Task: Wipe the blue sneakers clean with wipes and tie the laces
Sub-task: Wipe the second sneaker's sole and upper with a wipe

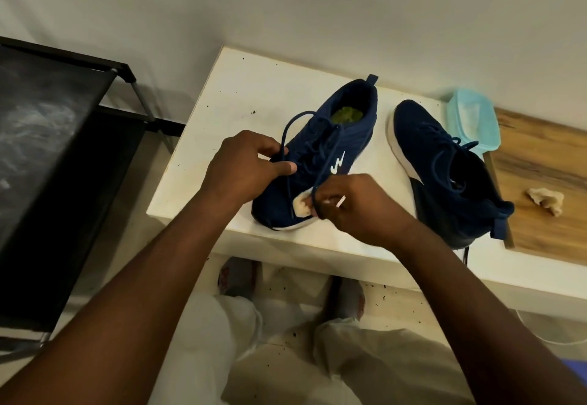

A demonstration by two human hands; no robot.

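Near sneaker (343, 138) stands upright on the white table (241, 93), long axis 7-to-1 o'clock, toe toward the person, heel far. Both hands work over its forefoot. The left hand (244, 166), at the shoe's 9 o'clock, pinches one strand of the lace (295, 122) between thumb and fingers, with a loop arching up toward the collar. The right hand (352, 204), at 4 o'clock, pinches the other strand with a wadded wipe (300, 204) tucked in the same fingers, white lace tip poking out. No knot visible yet, so the next move likely means crossing the strands over the tongue; the wipe may get in the way. Second sneaker (444, 163) lies at 3 o'clock, apart, tipped sideways; tied or not, cannot tell. Pale blue plastic tub (473, 122) sits behind it, and a crumpled wipe (546, 201) lies on the wooden board (546, 157). Black rack (63, 118) at 9 o'clock; white wall at 12.
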